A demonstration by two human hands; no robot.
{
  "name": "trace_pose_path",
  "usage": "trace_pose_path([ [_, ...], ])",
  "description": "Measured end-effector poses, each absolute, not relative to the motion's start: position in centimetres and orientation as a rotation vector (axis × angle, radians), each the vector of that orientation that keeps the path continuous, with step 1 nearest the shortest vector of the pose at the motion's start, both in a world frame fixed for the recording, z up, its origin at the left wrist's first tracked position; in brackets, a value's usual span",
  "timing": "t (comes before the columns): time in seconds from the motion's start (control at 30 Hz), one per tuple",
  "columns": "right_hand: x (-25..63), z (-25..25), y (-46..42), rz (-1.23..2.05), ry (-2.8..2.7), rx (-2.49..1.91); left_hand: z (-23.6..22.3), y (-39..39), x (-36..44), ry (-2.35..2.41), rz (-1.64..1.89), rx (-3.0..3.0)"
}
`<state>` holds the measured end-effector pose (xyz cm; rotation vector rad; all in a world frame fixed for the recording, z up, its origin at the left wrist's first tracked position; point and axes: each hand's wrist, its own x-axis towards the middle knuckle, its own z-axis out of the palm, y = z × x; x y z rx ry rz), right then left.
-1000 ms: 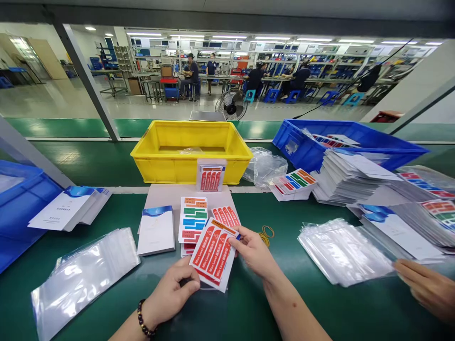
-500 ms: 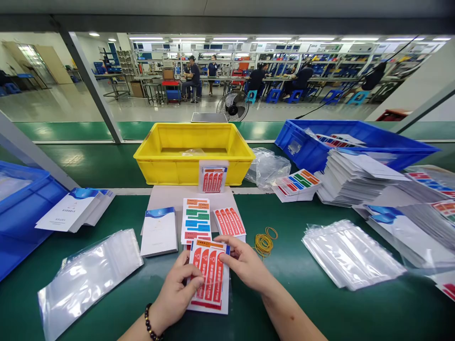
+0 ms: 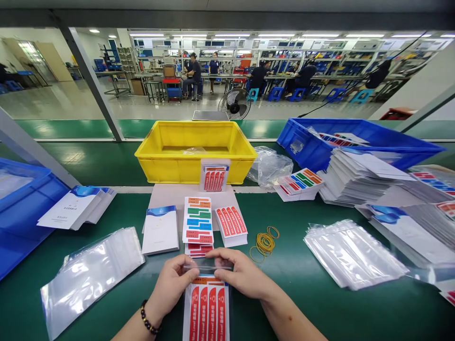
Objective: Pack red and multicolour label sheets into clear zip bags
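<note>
A clear plastic bag with red and white label sheets inside lies close to me at the front of the bench. My left hand pinches the bag's top edge on the left, thumb against fingers. On the right, my right hand grips the same edge between thumb and fingers. Just beyond my hands are a stack of multicoloured label sheets, a stack of red label sheets and a white booklet stack with a blue top.
A yellow bin stands behind, with a filled bag leaning on it. Clear bags lie left and right. Rubber bands sit by the red labels. Blue bins flank the bench, with booklet stacks at right.
The label sheets have slid lower toward me, inside the bag. Both hands have shifted to the bag's top edge, where they now pinch it side by side.
</note>
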<state>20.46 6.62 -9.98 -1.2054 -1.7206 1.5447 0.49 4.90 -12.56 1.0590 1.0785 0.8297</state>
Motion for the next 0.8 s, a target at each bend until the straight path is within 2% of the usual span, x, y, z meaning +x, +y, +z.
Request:
trace_pose_path([
  [0.13, 20.2, -10.1, 6.7, 1.608, -1.629, -1.260, -13.1, 5.0, 0.3, 1.114, 0.851, 1.062],
  [0.37, 19.4, -10.1, 6.7, 1.417, -1.707, -1.279, -11.8, 5.0, 0.8, 1.120, 0.847, 1.052],
  [0.8, 17.7, -10.5, 5.7, 1.263, -1.858, -1.231, -11.3, 4.7, 1.6, 1.130, 0.840, 1.149],
])
